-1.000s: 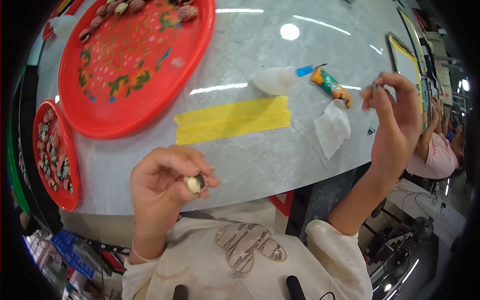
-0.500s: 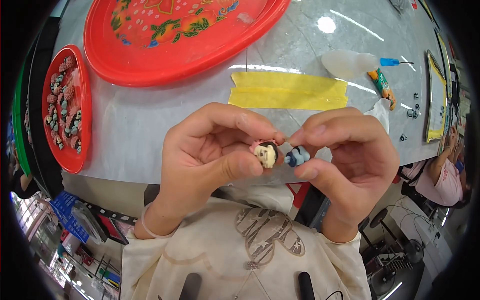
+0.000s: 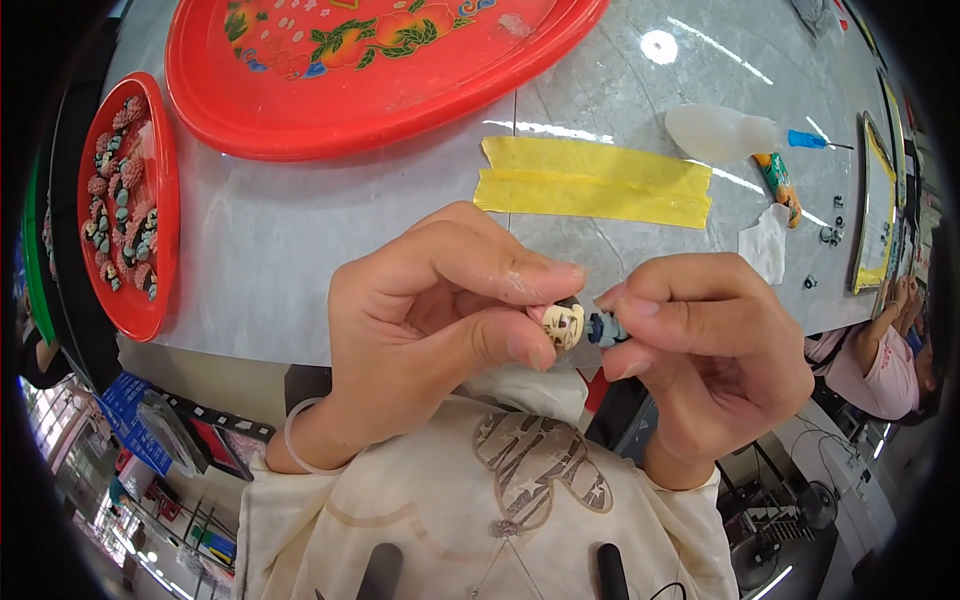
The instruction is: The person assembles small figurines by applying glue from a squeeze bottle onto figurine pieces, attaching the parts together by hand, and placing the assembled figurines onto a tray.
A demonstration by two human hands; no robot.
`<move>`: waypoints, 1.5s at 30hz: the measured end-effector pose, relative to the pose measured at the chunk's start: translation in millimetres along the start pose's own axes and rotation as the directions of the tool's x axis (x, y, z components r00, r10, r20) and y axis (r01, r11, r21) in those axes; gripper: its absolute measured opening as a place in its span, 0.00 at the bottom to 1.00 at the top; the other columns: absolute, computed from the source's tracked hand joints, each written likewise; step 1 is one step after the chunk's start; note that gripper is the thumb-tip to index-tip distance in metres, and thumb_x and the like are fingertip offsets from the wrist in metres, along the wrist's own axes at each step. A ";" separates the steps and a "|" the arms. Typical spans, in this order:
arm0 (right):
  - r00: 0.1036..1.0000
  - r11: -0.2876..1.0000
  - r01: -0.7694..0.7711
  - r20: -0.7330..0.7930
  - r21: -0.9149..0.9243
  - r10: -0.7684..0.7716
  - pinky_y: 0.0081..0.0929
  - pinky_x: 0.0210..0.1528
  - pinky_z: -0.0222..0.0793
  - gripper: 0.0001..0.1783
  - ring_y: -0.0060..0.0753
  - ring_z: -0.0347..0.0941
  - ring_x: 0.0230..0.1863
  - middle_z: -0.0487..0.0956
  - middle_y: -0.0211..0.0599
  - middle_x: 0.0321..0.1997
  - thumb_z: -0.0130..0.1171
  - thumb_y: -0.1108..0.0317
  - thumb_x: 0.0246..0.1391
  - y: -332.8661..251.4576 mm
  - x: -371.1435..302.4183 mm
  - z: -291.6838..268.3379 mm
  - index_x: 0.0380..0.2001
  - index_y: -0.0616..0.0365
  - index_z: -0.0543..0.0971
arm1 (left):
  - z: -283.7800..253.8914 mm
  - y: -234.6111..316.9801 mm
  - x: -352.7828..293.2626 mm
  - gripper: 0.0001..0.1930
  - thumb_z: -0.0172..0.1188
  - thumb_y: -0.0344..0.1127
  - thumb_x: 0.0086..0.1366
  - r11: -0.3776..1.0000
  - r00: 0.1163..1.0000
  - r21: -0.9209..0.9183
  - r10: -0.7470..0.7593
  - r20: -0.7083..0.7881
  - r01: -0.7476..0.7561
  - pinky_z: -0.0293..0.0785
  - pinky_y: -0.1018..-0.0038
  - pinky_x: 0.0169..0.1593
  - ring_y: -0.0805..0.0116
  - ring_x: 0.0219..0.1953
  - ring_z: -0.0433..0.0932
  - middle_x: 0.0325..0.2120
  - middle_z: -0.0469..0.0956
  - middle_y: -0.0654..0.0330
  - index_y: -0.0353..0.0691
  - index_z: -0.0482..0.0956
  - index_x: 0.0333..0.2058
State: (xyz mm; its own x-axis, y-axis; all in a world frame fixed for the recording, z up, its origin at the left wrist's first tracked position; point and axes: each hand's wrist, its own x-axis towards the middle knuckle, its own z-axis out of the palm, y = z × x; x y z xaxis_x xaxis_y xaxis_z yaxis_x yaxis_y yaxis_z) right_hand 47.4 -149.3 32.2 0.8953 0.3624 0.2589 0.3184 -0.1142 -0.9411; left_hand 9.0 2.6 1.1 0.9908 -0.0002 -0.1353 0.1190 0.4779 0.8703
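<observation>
Between the thumb and fingers of my left hand is a small figurine head with a cream face, dark hair and a bit of pink behind it. My right hand pinches a tiny blue-grey figurine body with a darker blue end turned toward the head. The two pieces lie very close together, just above the table's front edge; whether they touch I cannot tell. My fingers hide part of each piece.
A red oval tray at the left holds several pink-and-grey figurine parts. Behind stands a large red tray with fruit patterns. Yellow tape, a translucent squeeze bottle with a blue needle tip, an orange-green tube and white tissue lie to the right.
The figurine head has shifted right and turned in my left fingers. My right hand has come down slightly, its fingers more curled around the body. The view has shifted a little.
</observation>
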 end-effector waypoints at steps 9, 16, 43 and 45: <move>0.987 0.979 0.143 -0.057 -0.145 -0.152 0.18 0.21 0.68 0.12 0.29 0.71 0.21 0.72 0.47 0.23 0.59 0.85 0.31 7.5 -4.0 12.5 0.24 0.65 0.72 | -5.4 -5.6 -0.1 0.11 0.61 0.31 0.46 0.998 0.998 0.016 0.067 0.021 -0.068 0.72 0.78 0.34 0.69 0.29 0.73 0.27 0.70 0.54 0.34 0.71 0.28; 0.975 0.959 0.209 -0.033 -0.193 -0.219 0.18 0.21 0.68 0.12 0.31 0.71 0.22 0.72 0.45 0.23 0.61 0.80 0.31 13.3 -3.6 10.4 0.25 0.64 0.72 | -5.2 3.3 2.3 0.13 0.63 0.27 0.43 0.967 0.992 0.223 0.121 0.045 -0.128 0.69 0.79 0.33 0.70 0.29 0.72 0.28 0.71 0.53 0.32 0.72 0.29; 0.922 0.962 0.026 -0.365 -0.273 -0.129 0.19 0.32 0.57 0.13 0.26 0.61 0.29 0.70 0.41 0.32 0.43 0.67 0.52 23.9 3.7 -68.7 0.33 0.67 0.70 | -86.4 125.0 130.7 0.07 0.51 0.23 0.50 0.023 0.979 0.982 0.090 0.184 -0.187 0.66 0.80 0.31 0.76 0.28 0.69 0.28 0.71 0.64 0.34 0.68 0.31; 0.910 0.980 -0.004 -0.408 -0.200 -0.080 0.19 0.33 0.58 0.11 0.26 0.62 0.30 0.70 0.41 0.32 0.44 0.69 0.51 26.4 8.4 -68.0 0.33 0.67 0.70 | -74.2 125.0 108.4 0.06 0.50 0.25 0.52 0.158 0.982 0.974 0.124 0.144 -0.163 0.66 0.82 0.35 0.77 0.30 0.70 0.27 0.72 0.62 0.32 0.69 0.31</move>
State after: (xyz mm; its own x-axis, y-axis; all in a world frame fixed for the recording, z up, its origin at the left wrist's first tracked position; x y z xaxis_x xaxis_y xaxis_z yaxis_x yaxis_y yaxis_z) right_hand 84.5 -212.2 24.3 0.9161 -0.0385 0.3992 0.3708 -0.2981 -0.8796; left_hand 126.5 127.6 60.0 0.9968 -0.0677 0.0429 -0.0797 -0.7798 0.6209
